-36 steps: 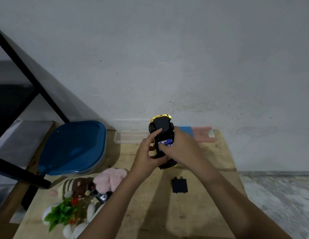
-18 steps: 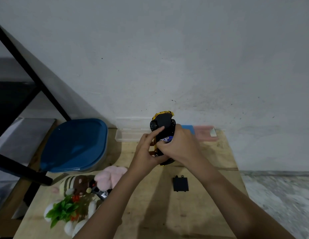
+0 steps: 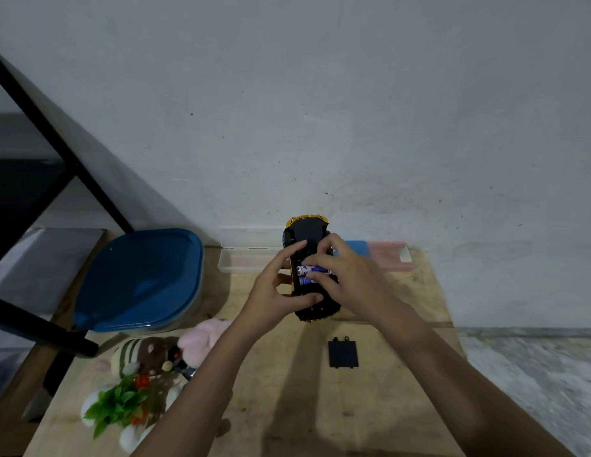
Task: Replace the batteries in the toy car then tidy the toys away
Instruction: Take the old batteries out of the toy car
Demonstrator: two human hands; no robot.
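A yellow toy car is held upside down above the wooden table, its black underside facing me. My left hand grips the car from the left, thumb across its near end. Two blue and silver batteries lie in the open compartment. My right hand rests over the car's right side with its fingers curled onto the batteries. The black battery cover lies flat on the table, nearer to me than the car.
A container with a blue lid stands at the left. A clear plastic box and a blue and pink case lie against the wall. Plush toys and a green plastic plant sit front left. A black metal frame rises at left.
My right hand's fingers have shifted on the compartment, so both batteries now show more fully. The car stays in the same place in my left hand.
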